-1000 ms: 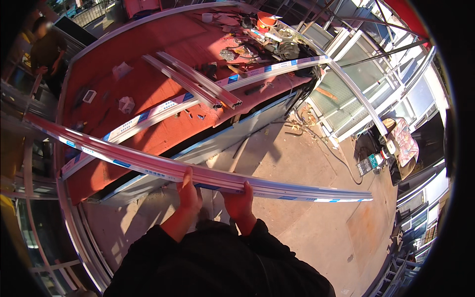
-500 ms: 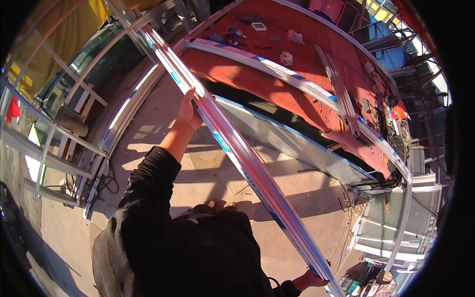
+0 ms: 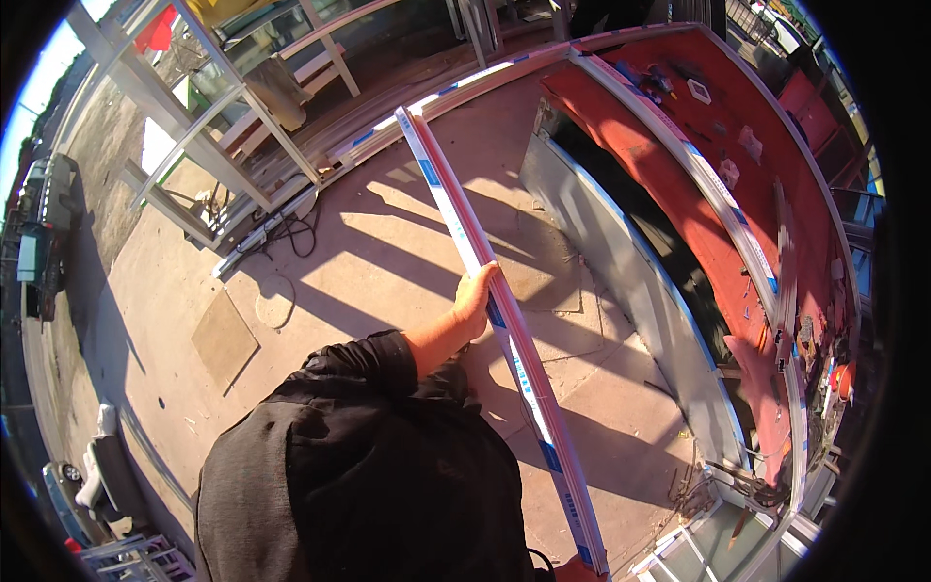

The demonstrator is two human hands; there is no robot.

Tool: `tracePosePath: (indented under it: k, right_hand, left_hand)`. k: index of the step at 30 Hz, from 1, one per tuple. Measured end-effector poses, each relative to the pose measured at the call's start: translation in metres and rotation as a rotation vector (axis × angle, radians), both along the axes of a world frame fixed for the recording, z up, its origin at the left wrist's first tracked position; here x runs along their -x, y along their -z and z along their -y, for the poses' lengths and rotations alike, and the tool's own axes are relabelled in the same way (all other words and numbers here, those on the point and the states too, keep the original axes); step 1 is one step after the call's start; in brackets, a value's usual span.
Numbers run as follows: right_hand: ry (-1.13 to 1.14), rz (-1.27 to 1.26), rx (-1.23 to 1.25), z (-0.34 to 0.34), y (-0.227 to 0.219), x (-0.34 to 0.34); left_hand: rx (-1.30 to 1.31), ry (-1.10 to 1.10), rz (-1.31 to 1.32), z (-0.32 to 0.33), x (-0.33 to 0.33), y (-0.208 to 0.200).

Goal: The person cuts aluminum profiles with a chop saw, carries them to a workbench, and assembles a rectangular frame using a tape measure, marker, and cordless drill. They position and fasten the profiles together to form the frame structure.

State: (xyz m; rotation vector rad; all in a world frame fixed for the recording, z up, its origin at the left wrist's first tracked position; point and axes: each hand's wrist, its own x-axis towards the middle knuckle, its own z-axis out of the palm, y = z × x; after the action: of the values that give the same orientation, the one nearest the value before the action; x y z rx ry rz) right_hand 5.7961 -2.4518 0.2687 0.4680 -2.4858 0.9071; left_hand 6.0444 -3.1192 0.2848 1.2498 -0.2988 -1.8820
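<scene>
A long silver metal profile (image 3: 529, 383) with blue and white protective film crosses in front of my body, its far end above the paving. My left hand (image 3: 475, 303) is wrapped round its middle, thumb on top. At the lower edge my right hand (image 3: 579, 570) grips the near end; most of that hand is cut off by the picture's edge. To the right stands a workbench with a red cover (image 3: 669, 194). Another long filmed profile (image 3: 722, 199) lies along it, and shorter metal bars (image 3: 784, 262) rest across its right part.
Metal window frames (image 3: 257, 107) stand at the far left, a black cable (image 3: 286, 235) on the ground beside them. Small tools (image 3: 659, 80) lie on the red cover. Framed panels (image 3: 713, 543) lie at the lower right. Parked vehicles (image 3: 44, 233) are at the left edge.
My view and body have turned to the left. The profile has swung away from the bench with both hands still on it, and now points over the paving.
</scene>
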Motion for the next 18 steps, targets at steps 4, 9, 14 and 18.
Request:
tracePosePath:
  k: [4,9,14,18]
  right_hand:
    - [-0.008,-0.051,-0.069,-0.021,0.013,0.000]
    - [0.009,-0.121,-0.177,0.005,0.003,-0.021]
    - [0.074,0.037,-0.024,0.034,0.017,-0.035]
    - [0.065,0.032,-0.161,0.048,0.035,-0.024]
  left_hand:
    - [-0.029,-0.115,0.051,0.102,-0.106,0.043]
    - [-0.046,-0.220,0.203,0.178,-0.199,0.089]
    - [0.004,-0.261,0.194,0.197,-0.231,0.114]
    - [-0.009,-0.270,0.191,0.204,-0.236,0.117]
